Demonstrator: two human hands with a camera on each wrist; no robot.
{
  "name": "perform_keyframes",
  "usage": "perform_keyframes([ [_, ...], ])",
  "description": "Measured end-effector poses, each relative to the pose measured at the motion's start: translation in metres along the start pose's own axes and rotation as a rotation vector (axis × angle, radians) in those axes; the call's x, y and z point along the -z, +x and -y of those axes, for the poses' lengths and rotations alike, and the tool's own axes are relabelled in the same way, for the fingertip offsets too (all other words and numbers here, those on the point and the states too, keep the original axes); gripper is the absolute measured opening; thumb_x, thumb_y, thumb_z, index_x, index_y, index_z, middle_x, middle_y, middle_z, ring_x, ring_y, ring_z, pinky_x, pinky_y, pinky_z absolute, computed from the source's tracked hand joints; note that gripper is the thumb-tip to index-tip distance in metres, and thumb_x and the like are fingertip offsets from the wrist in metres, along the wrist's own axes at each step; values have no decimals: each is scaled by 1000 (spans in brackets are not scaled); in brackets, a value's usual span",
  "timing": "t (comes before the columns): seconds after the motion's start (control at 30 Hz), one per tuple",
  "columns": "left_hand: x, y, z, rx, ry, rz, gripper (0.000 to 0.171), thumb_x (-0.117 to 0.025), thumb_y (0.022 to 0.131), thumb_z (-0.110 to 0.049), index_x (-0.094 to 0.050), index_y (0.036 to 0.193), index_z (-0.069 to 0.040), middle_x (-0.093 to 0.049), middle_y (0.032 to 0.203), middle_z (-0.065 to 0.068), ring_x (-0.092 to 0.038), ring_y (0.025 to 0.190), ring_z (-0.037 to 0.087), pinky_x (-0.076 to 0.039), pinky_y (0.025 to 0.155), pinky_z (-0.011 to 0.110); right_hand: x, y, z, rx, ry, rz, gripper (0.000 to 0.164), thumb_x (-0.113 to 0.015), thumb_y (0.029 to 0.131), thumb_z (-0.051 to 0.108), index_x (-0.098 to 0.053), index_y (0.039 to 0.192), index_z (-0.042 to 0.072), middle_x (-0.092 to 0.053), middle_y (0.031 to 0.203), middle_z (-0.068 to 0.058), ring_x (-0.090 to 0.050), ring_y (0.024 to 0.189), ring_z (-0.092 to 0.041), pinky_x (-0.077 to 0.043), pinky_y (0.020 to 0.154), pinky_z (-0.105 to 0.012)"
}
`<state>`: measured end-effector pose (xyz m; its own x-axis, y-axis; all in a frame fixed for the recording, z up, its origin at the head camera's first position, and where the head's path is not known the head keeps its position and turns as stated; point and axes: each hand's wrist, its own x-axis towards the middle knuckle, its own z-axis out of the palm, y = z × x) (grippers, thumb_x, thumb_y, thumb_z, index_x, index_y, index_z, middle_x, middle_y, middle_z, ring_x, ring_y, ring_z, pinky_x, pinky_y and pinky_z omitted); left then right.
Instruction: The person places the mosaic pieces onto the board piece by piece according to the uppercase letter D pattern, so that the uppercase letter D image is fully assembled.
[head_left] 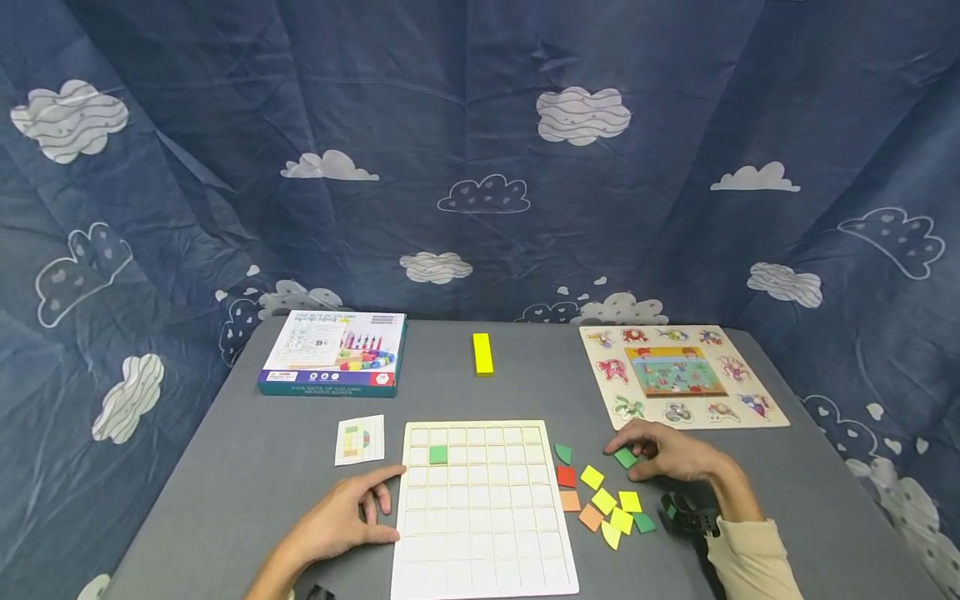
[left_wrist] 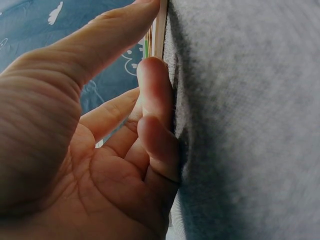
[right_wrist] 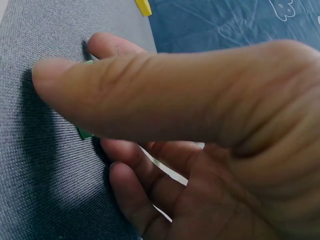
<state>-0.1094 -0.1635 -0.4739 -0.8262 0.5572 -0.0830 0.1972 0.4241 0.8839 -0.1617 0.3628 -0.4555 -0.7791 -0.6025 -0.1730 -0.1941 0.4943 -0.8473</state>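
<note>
My left hand (head_left: pixel 340 517) rests at the left edge of a white grid board (head_left: pixel 480 521), index fingertip and thumb tip at the rim, other fingers loosely bent. In the left wrist view, the left thumb (left_wrist: pixel 107 37) reaches the board's edge. One green square tile (head_left: pixel 438 454) sits in the board's upper left part. My right hand (head_left: pixel 667 454) is low over the table, thumb and index finger spread around another green tile (head_left: pixel 626 457). In the right wrist view, the thumb hides most of that tile (right_wrist: pixel 85 133).
Several yellow tiles (head_left: pixel 603 501), orange tiles (head_left: pixel 590 517), a red tile (head_left: pixel 566 476) and green pieces (head_left: pixel 644 523) lie right of the board. A pattern card (head_left: pixel 360 440), a boxed toy (head_left: pixel 333 354), a yellow block (head_left: pixel 483 355) and a picture puzzle (head_left: pixel 611 396) lie farther back.
</note>
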Motion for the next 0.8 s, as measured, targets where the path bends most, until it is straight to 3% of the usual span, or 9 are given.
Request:
perform_keyframes([
  [0.2,0,0,1,-4,-12,3,78,-86,78,-20,-49,144,-2,-59,93,2,-54,64,4,-46,67,23,-1,-1,0,19,4,3,40,-77,82,4,-67,119,-3,-51,106,-23,-42,82,-26,-38,68,-26],
  [0.8,0,0,2,-10,-22,4,78,-86,78,-19,-49,144,-2,-60,93,3,-54,63,4,-46,67,23,-3,1,3,-61,-42,-23,39,-78,81,4,-65,118,1,-51,105,-15,-41,83,-20,-37,70,-26],
])
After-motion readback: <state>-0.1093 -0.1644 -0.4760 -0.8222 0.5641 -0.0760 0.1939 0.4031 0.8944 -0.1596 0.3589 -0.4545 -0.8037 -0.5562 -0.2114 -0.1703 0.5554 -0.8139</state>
